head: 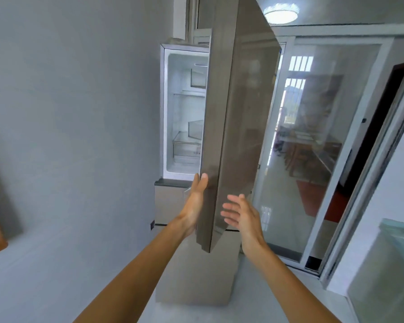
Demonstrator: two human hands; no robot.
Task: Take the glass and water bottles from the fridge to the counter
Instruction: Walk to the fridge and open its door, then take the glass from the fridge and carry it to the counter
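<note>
The fridge (184,108) stands against the grey wall (79,89) with its upper door (238,113) swung open toward the camera, the door's brown-grey outer face glossy and reflecting the room. The left hand (195,201) lies flat along the door's inner edge near its lower corner, fingers straight and thumb against the edge, so its grip is wide and holds nothing but presses on the door. The right hand (241,213) hovers just beside the door's outer face, fingers spread and slightly blurred, its grip wide and empty; whether it touches the door cannot be told. Inside the lit white compartment are clear shelves (189,94) and a clear drawer (187,145) low down; no glass or water bottles can be made out on them, though much of the inside is hidden behind the door. No brand, label or writing can be read on the fridge or door. To the right is a sliding glass door (313,148) with a pale frame, and a round ceiling lamp (280,14) glows above. At the far right edge sits a pale greenish counter (397,231) corner.
</note>
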